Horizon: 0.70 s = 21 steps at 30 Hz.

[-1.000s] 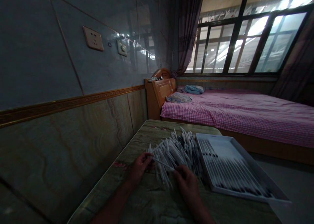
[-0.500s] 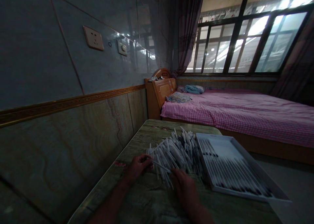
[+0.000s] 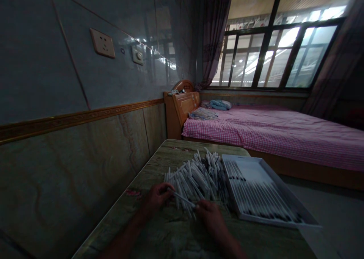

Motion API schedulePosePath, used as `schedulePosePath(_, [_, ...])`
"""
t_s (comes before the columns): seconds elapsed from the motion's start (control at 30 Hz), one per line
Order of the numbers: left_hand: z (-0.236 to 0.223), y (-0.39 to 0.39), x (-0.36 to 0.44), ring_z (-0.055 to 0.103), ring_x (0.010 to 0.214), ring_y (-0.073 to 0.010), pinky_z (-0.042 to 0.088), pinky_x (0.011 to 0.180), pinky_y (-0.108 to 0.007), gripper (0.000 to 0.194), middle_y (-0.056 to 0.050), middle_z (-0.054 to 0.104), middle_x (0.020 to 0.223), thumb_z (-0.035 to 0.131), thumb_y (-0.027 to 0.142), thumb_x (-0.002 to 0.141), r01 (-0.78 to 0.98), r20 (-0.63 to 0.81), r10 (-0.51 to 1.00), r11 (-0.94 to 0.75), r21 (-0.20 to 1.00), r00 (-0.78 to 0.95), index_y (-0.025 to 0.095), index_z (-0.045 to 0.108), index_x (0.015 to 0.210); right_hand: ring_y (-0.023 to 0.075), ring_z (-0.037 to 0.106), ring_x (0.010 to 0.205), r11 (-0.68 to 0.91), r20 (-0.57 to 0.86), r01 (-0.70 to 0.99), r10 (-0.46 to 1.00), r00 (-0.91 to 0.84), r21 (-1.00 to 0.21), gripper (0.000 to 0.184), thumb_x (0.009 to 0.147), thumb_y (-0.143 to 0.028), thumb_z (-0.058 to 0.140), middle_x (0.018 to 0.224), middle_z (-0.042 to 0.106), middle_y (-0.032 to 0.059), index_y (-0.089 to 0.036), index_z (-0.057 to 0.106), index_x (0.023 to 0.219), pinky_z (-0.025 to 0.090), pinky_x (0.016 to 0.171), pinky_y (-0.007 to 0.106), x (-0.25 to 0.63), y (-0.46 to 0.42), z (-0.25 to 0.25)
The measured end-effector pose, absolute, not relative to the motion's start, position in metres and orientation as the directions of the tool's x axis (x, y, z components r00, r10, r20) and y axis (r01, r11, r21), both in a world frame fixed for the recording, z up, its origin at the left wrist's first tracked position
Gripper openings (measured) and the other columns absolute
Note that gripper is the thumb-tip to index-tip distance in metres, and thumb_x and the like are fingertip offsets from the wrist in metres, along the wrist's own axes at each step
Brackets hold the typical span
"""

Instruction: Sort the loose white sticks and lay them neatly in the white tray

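Observation:
A slim white pen-like stick [image 3: 182, 198] slants between my two hands, just over the near edge of a pile. My left hand [image 3: 159, 197] pinches its upper left end between thumb and fingers. At the lower right end, my right hand [image 3: 209, 212] has its fingers closed round it. Behind the hands lies a loose heap of similar white sticks [image 3: 196, 175], pointing in many directions. To the right, a shallow white tray [image 3: 263, 223] holds more of them in rows, side by side, with dark ends. Dim light hides finer details of the sticks.
Everything rests on a green marbled table [image 3: 170, 232] with a pale edge. A tiled wall [image 3: 113, 156] runs along the left, with a socket [image 3: 102, 43] on it. Beyond the table stands a bed [image 3: 256, 126] with a pink checked sheet, below a window.
The whole scene has shifted slightly left in view as the camera turned. Both hands keep hold of the same stick, whose tilt is nearly unchanged.

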<state>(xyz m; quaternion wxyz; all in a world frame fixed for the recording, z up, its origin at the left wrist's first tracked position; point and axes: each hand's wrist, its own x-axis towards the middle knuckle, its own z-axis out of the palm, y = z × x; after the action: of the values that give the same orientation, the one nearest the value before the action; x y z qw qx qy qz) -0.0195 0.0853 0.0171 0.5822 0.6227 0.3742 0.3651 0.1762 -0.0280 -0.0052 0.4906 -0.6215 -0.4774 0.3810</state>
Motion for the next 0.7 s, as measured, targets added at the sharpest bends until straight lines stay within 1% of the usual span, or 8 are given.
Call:
schedulePosePath(0.2, [0.017, 0.084, -0.013, 0.061, 0.051, -0.0161, 0.044, 0.047, -0.023, 0.040, 0.001, 0.065, 0.057, 0.075, 0.052, 0.057, -0.008, 0.029, 0.916, -0.029, 1.000, 0.401, 0.018, 0.062, 0.074, 0.0075, 0.029, 0.043, -0.122, -0.112, 0.057, 0.982, 0.155, -0.991, 0.026, 0.064, -0.042, 0.057, 0.045, 0.034, -0.0084, -0.021, 0.046, 0.055, 0.022, 0.043, 0.021, 0.173, -0.025, -0.001])
schedulePosePath(0.3, [0.022, 0.082, -0.012, 0.064, 0.058, -0.0172, 0.047, 0.051, -0.025, 0.055, -0.003, 0.070, 0.073, 0.076, 0.057, 0.055, -0.099, 0.066, 0.917, -0.029, 0.995, 0.394, 0.019, 0.063, 0.092, 0.0076, 0.035, 0.043, -0.110, -0.101, 0.059, 0.985, 0.136, -0.992, 0.029, 0.065, -0.046, 0.057, 0.047, 0.039, -0.0077, -0.020, 0.047, 0.057, 0.025, 0.042, 0.020, 0.172, -0.028, 0.003])
schedulePosePath(0.37, [0.024, 0.082, -0.014, 0.066, 0.063, -0.0189, 0.048, 0.052, -0.026, 0.064, -0.008, 0.071, 0.084, 0.071, 0.062, 0.059, -0.176, 0.082, 0.914, -0.011, 0.984, 0.396, 0.019, 0.059, 0.105, 0.0085, 0.039, 0.041, -0.136, -0.127, 0.049, 0.980, 0.151, -0.990, 0.032, 0.063, -0.052, 0.056, 0.048, 0.044, -0.0068, -0.021, 0.048, 0.061, 0.029, 0.042, 0.020, 0.177, -0.029, 0.008])
schedulePosePath(0.43, [0.024, 0.083, -0.017, 0.066, 0.065, -0.0191, 0.047, 0.050, -0.026, 0.064, -0.010, 0.070, 0.087, 0.065, 0.064, 0.065, -0.220, 0.084, 0.935, -0.006, 0.975, 0.344, 0.018, 0.057, 0.109, 0.0106, 0.045, 0.041, -0.183, -0.169, 0.057, 0.967, 0.192, -0.982, 0.037, 0.063, -0.057, 0.053, 0.050, 0.051, -0.0049, -0.021, 0.050, 0.068, 0.032, 0.041, 0.021, 0.193, -0.030, 0.017])
schedulePosePath(0.5, [0.024, 0.084, -0.021, 0.064, 0.062, -0.0176, 0.046, 0.048, -0.025, 0.061, -0.009, 0.069, 0.084, 0.062, 0.064, 0.068, -0.221, 0.086, 0.965, -0.030, 0.975, 0.249, 0.016, 0.057, 0.106, 0.0134, 0.053, 0.045, -0.219, -0.166, 0.161, 0.942, 0.292, -0.962, 0.039, 0.066, -0.058, 0.047, 0.056, 0.060, -0.0008, -0.020, 0.053, 0.074, 0.036, 0.041, 0.022, 0.219, -0.030, 0.030])
schedulePosePath(0.53, [0.024, 0.085, -0.022, 0.063, 0.060, -0.0169, 0.046, 0.047, -0.025, 0.060, -0.008, 0.069, 0.081, 0.062, 0.063, 0.068, -0.209, 0.093, 0.975, -0.050, 0.977, 0.200, 0.016, 0.058, 0.104, 0.0149, 0.058, 0.050, -0.237, -0.131, 0.264, 0.922, 0.365, -0.935, 0.040, 0.069, -0.056, 0.044, 0.061, 0.063, 0.0017, -0.018, 0.056, 0.076, 0.038, 0.043, 0.023, 0.235, -0.030, 0.037])
schedulePosePath(0.57, [0.025, 0.085, -0.022, 0.062, 0.059, -0.0165, 0.046, 0.047, -0.024, 0.059, -0.006, 0.069, 0.078, 0.062, 0.063, 0.067, -0.193, 0.102, 0.982, -0.070, 0.979, 0.158, 0.016, 0.059, 0.102, 0.0152, 0.061, 0.055, -0.247, -0.041, 0.408, 0.891, 0.452, -0.879, 0.041, 0.072, -0.054, 0.040, 0.065, 0.066, 0.0032, -0.018, 0.059, 0.078, 0.040, 0.046, 0.022, 0.253, -0.030, 0.044])
schedulePosePath(0.7, [0.024, 0.087, -0.020, 0.061, 0.056, -0.0165, 0.049, 0.048, -0.026, 0.052, -0.003, 0.068, 0.070, 0.063, 0.062, 0.065, -0.088, 0.136, 0.989, -0.130, 0.988, 0.062, 0.017, 0.063, 0.092, 0.0203, 0.066, 0.074, -0.361, 0.053, 0.554, 0.802, 0.595, -0.750, 0.042, 0.075, -0.048, 0.045, 0.081, 0.071, 0.0091, -0.015, 0.069, 0.088, 0.043, 0.056, 0.024, 0.324, -0.032, 0.063])
